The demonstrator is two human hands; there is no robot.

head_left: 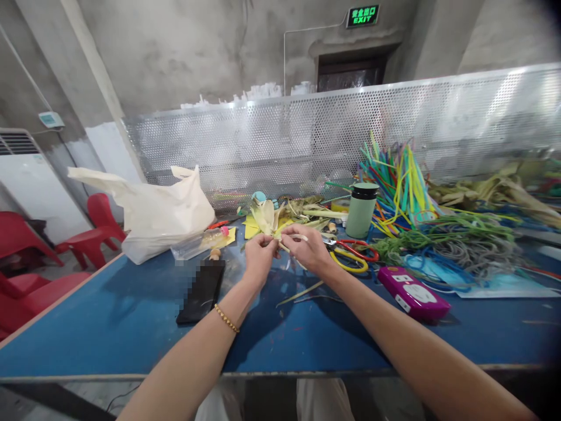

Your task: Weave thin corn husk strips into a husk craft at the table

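My left hand is closed in a pinch at the base of a pale corn husk piece, whose pointed leaves fan upward above the fingers. Close beside it, my right hand pinches a narrow husk strip that runs from the same base. The fingertips nearly meet, so the joint between the pieces is partly hidden. Just right of my right hand lie scissors with red and yellow handles. A loose thin strip rests on the blue table below the hands.
A black phone, a clear bottle and a white plastic bag are on the left. Rightward stand a green tumbler, a purple box-shaped device, colourful strips and tangled green cords. A perforated metal screen borders the back.
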